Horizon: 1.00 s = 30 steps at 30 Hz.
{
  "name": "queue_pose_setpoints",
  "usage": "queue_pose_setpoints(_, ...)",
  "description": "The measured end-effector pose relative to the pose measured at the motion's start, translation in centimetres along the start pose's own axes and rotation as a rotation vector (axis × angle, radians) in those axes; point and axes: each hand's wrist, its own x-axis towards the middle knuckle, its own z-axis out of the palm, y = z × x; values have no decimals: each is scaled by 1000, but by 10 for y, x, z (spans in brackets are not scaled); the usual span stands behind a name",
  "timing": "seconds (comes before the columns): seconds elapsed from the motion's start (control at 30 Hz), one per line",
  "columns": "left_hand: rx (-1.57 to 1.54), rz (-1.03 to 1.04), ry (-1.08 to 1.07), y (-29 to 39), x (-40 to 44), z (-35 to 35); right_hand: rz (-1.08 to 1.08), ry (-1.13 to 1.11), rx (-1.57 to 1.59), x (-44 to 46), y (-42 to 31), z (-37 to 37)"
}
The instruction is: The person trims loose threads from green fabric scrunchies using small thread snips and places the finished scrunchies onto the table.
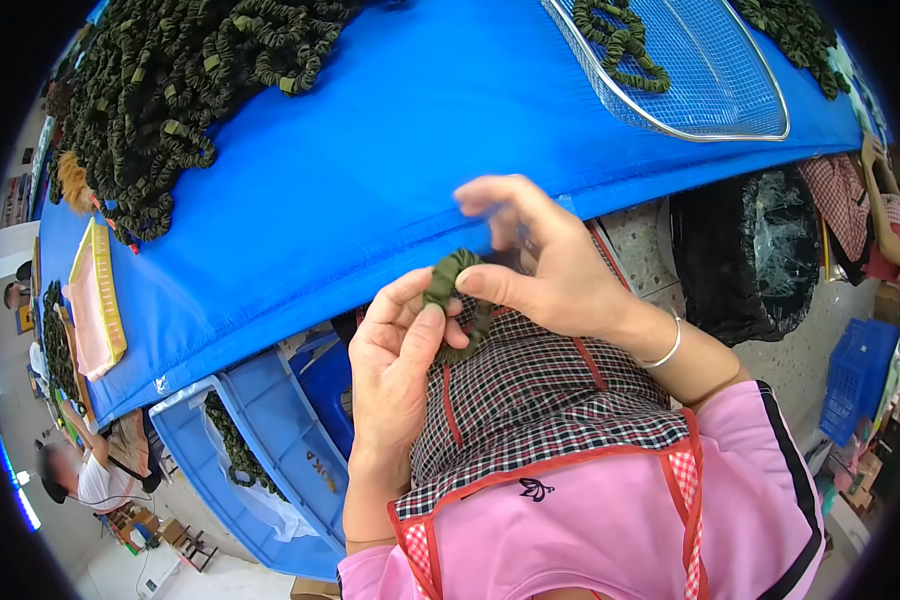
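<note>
Green scrunchie pinched in the left fingers — right thumb against its edge, right fingers spread wide.

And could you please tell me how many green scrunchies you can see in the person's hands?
1: a green scrunchie held in the left hand, with the right hand close beside it. Another could be hidden.

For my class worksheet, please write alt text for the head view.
A person's left hand holds a gathered green fabric ring, the right hand touching it, at a blue-covered table bearing a heap of similar rings and a wire basket.
</note>
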Motion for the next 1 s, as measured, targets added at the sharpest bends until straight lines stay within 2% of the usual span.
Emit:
queue_pose_setpoints(0.03, 24, 12, -14, 0, 0, 0, 0, -38, -82, 4, -1, -3)
queue_pose_setpoints(0.07, 47, 23, -26, 0, -1, 0, -105, -180, -123, 8, 10, -6)
queue_pose_setpoints(0.17, -11, 6, -62, 1, 0, -6, 254, -405, 231, 10, 7, -4)
queue_pose_setpoints(0.3, -155, -20, -218, 3, 5, -17, 547, -365, 636, 8, -6, 2)
queue_pose_setpoints(0.33, -138, -42, -168, 9, 2, -7, 535, -336, 681, 7, -4, 6)
queue_pose_setpoints(0.4, 79, 70, -94, 2, 1, 1, 509, -273, 767, 4, 1, 15)
queue_pose_setpoints(0.47, 321, 185, -14, -6, 1, -3, 429, -250, 607, 3, -4, 15)
queue_pose_setpoints(0.6, 503, 302, 16, -3, -1, -4, 286, -220, 440, 0, -5, 10)
queue_pose_setpoints(0.67, 424, 230, 6, -1, -5, -8, 195, -179, 368, 1, 2, 8)
queue_pose_setpoints(0.8, 373, 198, 15, 0, -7, -11, 330, -175, 519, 3, 2, -1)
queue_pose_setpoints(0.97, 287, 142, -49, 6, -7, -19, 176, -461, 222, 0, 5, 1)
queue_pose_setpoints(1.0, 269, 117, -78, 7, -7, -19, 234, -441, 216, 0, 3, 0)
